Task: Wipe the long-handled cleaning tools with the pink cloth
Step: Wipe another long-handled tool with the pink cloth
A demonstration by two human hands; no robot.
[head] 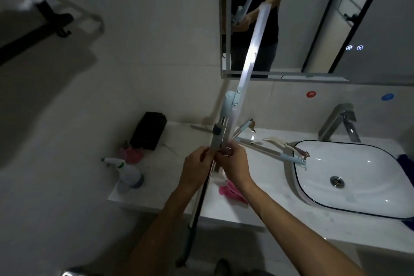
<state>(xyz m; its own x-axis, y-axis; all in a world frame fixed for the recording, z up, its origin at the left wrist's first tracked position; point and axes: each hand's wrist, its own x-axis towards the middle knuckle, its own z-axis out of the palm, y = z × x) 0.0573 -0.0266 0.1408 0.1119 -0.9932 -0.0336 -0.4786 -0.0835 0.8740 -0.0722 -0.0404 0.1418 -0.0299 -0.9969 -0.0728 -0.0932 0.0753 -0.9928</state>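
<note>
Gripping the upright squeegee (pixel 244 69), both hands: left hand (pixel 197 168), right hand (pixel 233 166).

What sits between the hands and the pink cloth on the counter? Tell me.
Nothing visible sits between them. The pink cloth lies on the counter right under the right hand, partly hidden by its wrist. Both hands, left too, grip the long-handled squeegee, so one must let go first.

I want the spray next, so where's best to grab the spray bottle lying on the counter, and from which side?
Take the spray bottle round its white body, just behind the green-trimmed nozzle, coming down from above. It lies on its side near the counter's left front corner, nozzle pointing left, so the body faces up and looks clear to wrap. Both hands hold the mop, so free one first.
</note>
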